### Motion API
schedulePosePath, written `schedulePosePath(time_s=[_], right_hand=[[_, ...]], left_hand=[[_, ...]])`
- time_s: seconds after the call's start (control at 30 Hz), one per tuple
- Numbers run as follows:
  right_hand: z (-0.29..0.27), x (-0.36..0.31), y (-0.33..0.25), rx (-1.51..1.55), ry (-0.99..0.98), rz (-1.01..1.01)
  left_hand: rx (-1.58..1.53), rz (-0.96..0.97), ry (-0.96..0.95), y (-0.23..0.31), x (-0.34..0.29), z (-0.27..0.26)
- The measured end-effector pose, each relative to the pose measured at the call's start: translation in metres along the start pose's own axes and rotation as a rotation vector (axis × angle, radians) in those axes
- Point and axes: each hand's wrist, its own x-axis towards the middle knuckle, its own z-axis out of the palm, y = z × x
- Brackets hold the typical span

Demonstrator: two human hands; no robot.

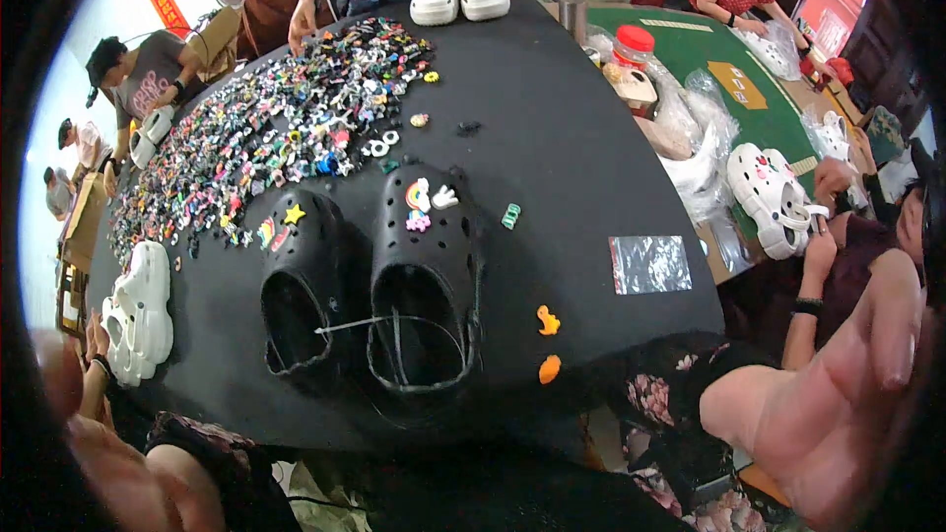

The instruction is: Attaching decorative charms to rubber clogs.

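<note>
My right hand is raised close to the camera at the lower right, palm showing and holding nothing visible. At the lower left rim my left hand is also raised, its fingers partly cut off. Both are off the table. Between them stands a pair of black clogs, the left clog and the right clog, joined by a thin pale strap. A yellow star charm sits on the left clog. The right one bears a rainbow charm, a white hand-shaped charm and a pink charm.
A large pile of shoe charms covers the far left of the black table. Two orange charms and a clear bag lie at right. White clogs stand at left. Co-workers handle more white clogs around the tables.
</note>
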Motion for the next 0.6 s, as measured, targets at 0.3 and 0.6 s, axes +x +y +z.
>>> schedulePosePath(time_s=[0.3,0.6], right_hand=[[-0.121,-0.089,-0.085,0.035,0.037,0.004],[0.044,0.015,0.069,0.012,-0.003,0.068]], left_hand=[[0.053,-0.029,-0.016,0.024,-0.042,-0.071],[0.035,-0.084,0.050,0.018,-0.030,-0.035]])
